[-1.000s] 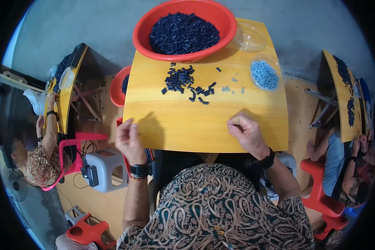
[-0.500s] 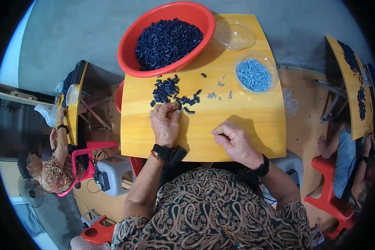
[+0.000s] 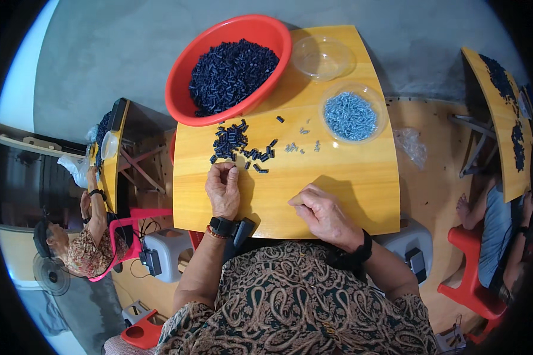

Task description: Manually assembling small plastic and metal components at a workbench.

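My left hand [image 3: 222, 190] is closed, its thumb and fingers curled together just below a loose pile of short dark tube-like pieces [image 3: 230, 139]. Whatever it may hold is hidden by the fingers. One dark piece [image 3: 247, 165] lies beside its fingertips, apart from them. Over the right half of the yellow table [image 3: 272, 207] my right hand [image 3: 324, 214] is also closed, thumb against forefinger; I cannot make out what is in it. Small pale clear bits [image 3: 293, 147] are scattered beyond my hands.
A red basin [image 3: 180, 94] heaped with dark pieces stands at the far left of the table. Beside it are a clear empty tub [image 3: 320, 59] and a clear tub of silvery-blue screw-like pieces [image 3: 350, 116]. Other people sit at tables left and right. A red stool [image 3: 471, 272] stands right.
The whole view has shifted a little. My left fingertips have moved slightly left, away from the dark piece they were at. My right hand stays closed in about the same place.
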{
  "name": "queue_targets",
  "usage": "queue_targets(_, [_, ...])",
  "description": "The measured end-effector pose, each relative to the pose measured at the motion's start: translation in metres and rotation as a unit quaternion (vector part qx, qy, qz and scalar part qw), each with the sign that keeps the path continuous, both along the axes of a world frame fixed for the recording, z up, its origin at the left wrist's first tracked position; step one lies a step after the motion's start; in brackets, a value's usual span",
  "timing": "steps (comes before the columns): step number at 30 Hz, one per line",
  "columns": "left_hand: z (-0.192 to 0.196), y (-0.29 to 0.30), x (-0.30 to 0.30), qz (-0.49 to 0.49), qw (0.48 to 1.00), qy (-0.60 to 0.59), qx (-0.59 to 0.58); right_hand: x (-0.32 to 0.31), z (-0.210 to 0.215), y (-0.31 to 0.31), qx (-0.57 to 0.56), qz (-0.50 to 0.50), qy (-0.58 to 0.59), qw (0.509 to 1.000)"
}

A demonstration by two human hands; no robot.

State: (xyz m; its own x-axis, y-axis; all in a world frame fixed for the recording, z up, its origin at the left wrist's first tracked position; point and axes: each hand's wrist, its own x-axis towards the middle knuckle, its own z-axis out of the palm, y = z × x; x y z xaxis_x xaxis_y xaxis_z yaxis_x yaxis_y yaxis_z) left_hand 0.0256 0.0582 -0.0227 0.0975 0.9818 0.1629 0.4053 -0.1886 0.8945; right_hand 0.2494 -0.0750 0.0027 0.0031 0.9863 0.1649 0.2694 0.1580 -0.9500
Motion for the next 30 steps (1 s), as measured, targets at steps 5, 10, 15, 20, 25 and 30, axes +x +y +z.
queue_targets(5, [0.001, 0.002, 0.004, 0.0, 0.999, -0.031, 0.04, -0.005, -0.009, 0.002, -0.01, -0.017, 0.052, 0.998])
queue_targets(10, [0.002, 0.002, 0.004, -0.004, 1.0, -0.007, 0.02, -0.004, -0.025, 0.004, -0.047, -0.011, 0.099, 0.994])
queue_targets(15, [-0.008, 0.004, 0.0, -0.019, 0.986, -0.165, 0.003, -0.004, -0.015, 0.004, -0.072, -0.003, 0.127, 0.989])
queue_targets(20, [-0.005, 0.005, -0.002, -0.033, 0.97, -0.24, -0.014, -0.004, -0.016, 0.002, -0.1, -0.036, 0.152, 0.983])
queue_targets(25, [-0.001, -0.007, -0.009, -0.019, 0.928, -0.365, -0.066, -0.001, -0.019, 0.003, -0.072, -0.045, 0.222, 0.971])
queue_targets(30, [0.017, -0.04, -0.012, -0.119, 0.812, -0.535, -0.199, -0.031, 0.018, 0.007, -0.032, -0.03, 0.243, 0.969])
